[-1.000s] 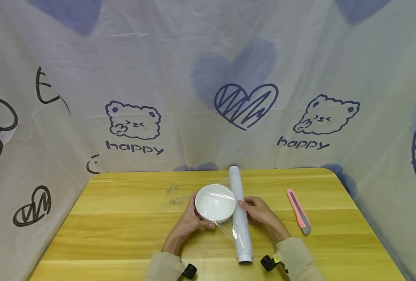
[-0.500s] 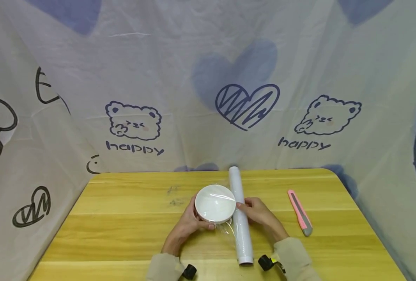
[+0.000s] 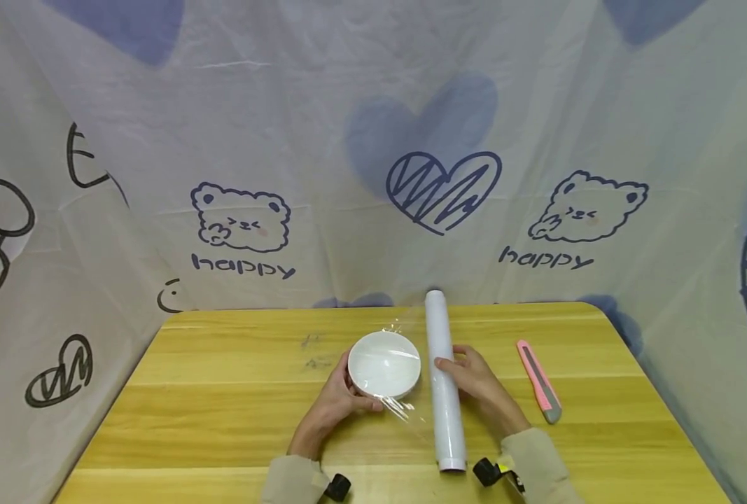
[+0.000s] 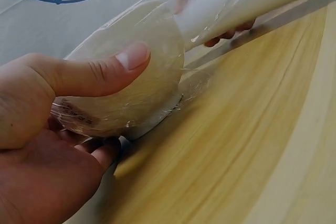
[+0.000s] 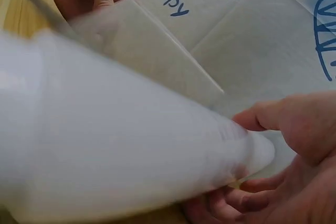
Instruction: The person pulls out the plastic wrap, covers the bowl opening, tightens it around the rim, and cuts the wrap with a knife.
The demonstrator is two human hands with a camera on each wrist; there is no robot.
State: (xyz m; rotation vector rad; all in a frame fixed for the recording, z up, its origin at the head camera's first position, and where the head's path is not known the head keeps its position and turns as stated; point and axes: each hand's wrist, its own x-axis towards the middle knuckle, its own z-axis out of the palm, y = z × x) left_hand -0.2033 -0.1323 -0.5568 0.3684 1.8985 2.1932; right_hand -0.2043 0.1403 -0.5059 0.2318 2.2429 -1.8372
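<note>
A white bowl [image 3: 384,365] stands near the middle of the table, with clear plastic wrap [image 3: 401,407] stretched over its mouth. My left hand [image 3: 338,402] grips the bowl from its left side; in the left wrist view the thumb lies on the film-covered side and the fingers curl beneath. To the right is a long white roll of cling film [image 3: 445,392], pointing away from me. My right hand [image 3: 476,380] holds this roll about its middle, thumb on top. In the right wrist view a sheet of film runs between roll and bowl.
A pink and grey utility knife [image 3: 539,381] lies on the wooden table [image 3: 222,406], right of the right hand. Behind the table hangs a pale printed cloth [image 3: 360,245], and more cloth closes off both sides.
The roll of cling film has moved slightly right with my right hand, away from the bowl, and the film between them is stretched wider. The left hand and bowl have barely shifted.
</note>
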